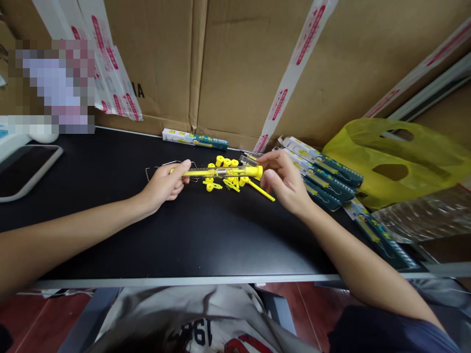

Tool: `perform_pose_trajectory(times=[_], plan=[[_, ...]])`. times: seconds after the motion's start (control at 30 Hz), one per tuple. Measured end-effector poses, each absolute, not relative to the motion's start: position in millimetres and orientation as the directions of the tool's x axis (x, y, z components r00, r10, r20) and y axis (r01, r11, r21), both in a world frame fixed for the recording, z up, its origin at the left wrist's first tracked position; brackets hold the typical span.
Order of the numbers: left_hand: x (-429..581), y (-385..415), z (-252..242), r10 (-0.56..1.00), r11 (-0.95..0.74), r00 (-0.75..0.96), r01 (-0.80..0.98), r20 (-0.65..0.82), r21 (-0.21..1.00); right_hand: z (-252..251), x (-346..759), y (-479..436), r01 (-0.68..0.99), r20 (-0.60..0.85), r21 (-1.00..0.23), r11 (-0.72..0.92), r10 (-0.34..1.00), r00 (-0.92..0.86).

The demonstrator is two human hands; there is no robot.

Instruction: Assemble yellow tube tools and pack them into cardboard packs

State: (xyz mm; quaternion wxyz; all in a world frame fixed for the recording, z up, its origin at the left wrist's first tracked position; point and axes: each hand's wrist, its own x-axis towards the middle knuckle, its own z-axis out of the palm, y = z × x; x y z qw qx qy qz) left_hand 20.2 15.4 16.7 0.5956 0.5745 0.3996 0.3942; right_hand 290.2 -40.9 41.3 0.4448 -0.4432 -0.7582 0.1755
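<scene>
My left hand (165, 182) grips the left end of a spring scale (231, 171), a clear tube with a yellow rod and a metal spring inside. The tube is held level above the table, its yellow cap (259, 172) pointing right. My right hand (285, 180) is just beside that cap, thumb and fingers apart and bent, with nothing seen between them. Behind and below the tube lie several small yellow plastic parts (220, 161) and a thin yellow rod (262, 190). Bent wire hooks (147, 172) show around my left hand, partly hidden by it.
Printed spring scale boxes (322, 169) are piled at the right, with another box (195, 139) at the back. A yellow plastic bag (397, 162) stands far right. A phone (27, 169) lies at the left. Large cardboard (235, 63) walls off the back of the black table (206, 240).
</scene>
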Motion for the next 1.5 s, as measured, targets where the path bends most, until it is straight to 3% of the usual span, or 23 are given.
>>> perform_pose_trajectory(times=[0.13, 0.37, 0.57, 0.97, 1.27, 1.5], plan=[[20.5, 16.0, 16.6, 0.931, 0.028, 0.363, 0.001, -0.027, 1.000, 41.7, 291.0, -39.0, 0.530, 0.439, -0.693, 0.489, 0.869, -0.229], [19.5, 16.0, 13.3, 0.920, -0.006, 0.392, 0.037, -0.009, 0.999, 40.0, 291.0, -37.7, 0.655, 0.470, -0.533, 0.536, 0.831, -0.297], [18.7, 16.3, 12.3, 0.914, -0.011, 0.406, 0.034, -0.004, 0.999, 37.4, 292.2, -36.5, 0.645, 0.495, -0.509, 0.571, 0.807, -0.323], [18.3, 18.6, 14.6, 0.912, -0.063, 0.407, 0.010, 0.053, 0.998, 37.6, 291.5, -36.4, 0.549, 0.464, -0.628, 0.551, 0.832, -0.304], [19.4, 17.4, 17.2, 0.941, -0.022, 0.340, 0.064, -0.001, 0.998, 35.8, 290.3, -36.4, 0.553, 0.482, -0.614, 0.563, 0.823, -0.302], [18.1, 18.4, 15.7, 0.914, -0.007, 0.406, 0.023, -0.004, 1.000, 35.0, 291.5, -34.2, 0.541, 0.476, -0.645, 0.540, 0.837, -0.269]])
